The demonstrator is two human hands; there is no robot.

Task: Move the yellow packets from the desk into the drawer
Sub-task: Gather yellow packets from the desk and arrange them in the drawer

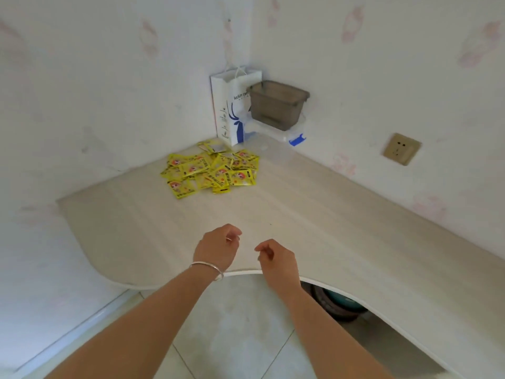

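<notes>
We hover our left hand and right hand, fingers loosely curled and empty, over the bench; next, reaching the yellow packets; no drawer shows.

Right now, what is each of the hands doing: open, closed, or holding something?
Left hand: open, fingers loosely curled, holding nothing, above the pale wooden desk.
Right hand: open, loosely curled, holding nothing.

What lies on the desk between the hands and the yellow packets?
Nothing: in the head view, bare desk separates the left hand and right hand from the packets.
</notes>
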